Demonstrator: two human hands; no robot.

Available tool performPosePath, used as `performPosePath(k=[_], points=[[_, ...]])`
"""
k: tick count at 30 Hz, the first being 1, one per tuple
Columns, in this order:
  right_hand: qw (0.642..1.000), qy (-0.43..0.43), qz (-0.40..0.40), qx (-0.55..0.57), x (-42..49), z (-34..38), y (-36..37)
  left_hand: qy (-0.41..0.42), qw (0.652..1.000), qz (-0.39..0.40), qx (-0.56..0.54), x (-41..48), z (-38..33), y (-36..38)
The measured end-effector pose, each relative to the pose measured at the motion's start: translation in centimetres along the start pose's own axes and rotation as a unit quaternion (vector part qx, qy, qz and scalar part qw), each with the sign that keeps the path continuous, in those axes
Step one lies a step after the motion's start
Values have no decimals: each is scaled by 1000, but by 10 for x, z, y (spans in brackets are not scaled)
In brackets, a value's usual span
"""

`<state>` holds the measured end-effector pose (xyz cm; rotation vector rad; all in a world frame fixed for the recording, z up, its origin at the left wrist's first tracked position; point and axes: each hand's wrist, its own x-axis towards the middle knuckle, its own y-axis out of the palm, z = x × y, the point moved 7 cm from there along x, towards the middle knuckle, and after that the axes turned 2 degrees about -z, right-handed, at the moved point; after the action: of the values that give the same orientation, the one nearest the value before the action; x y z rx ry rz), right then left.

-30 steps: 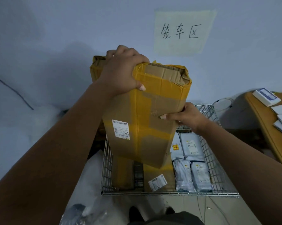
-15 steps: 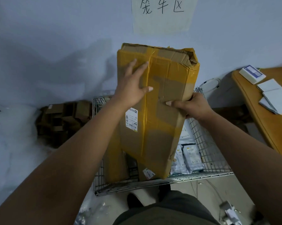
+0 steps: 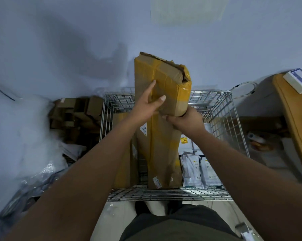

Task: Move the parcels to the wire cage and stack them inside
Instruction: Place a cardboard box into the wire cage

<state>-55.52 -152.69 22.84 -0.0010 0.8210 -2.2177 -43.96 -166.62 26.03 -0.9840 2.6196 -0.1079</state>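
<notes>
Cardboard parcel (image 3: 162, 145), one, standing in wire cage (image 3: 164, 193); left grip (image 3: 146, 106) flat, right grip (image 3: 185, 120) clamping it.

Tall tape-wrapped cardboard parcel (image 3: 161, 136) stands upright inside wire cage (image 3: 169, 194), top torn.

I am in a parcel sorting room with a bare, pale blue far wall. Close in front of me stands a silver wire cage (image 3: 164, 194). A tall brown cardboard parcel banded with yellow tape (image 3: 164, 153) reaches down into it, and grey-white plastic mailer bags (image 3: 192, 169) with printed labels lie on the right. On the left is a heap of small brown cardboard boxes (image 3: 73, 115). On the right, a curved wooden desk (image 3: 289, 108) carries a white boxy device (image 3: 299, 79).
</notes>
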Motion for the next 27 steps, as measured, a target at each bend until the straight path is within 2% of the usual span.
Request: performPosePath(k=[9, 14, 17, 27], points=[[997, -6, 53, 57, 1, -20, 88, -23, 997, -17, -76, 2, 57, -13], [998, 8, 64, 18, 1, -37, 124, -32, 993, -43, -102, 4, 99, -26], [997, 19, 70, -1, -2, -48, 146, -34, 991, -39, -122, 5, 123, -33], [995, 18, 81, -59, -1, -66, 186, -49, 995, -3, -91, 8, 178, -35]])
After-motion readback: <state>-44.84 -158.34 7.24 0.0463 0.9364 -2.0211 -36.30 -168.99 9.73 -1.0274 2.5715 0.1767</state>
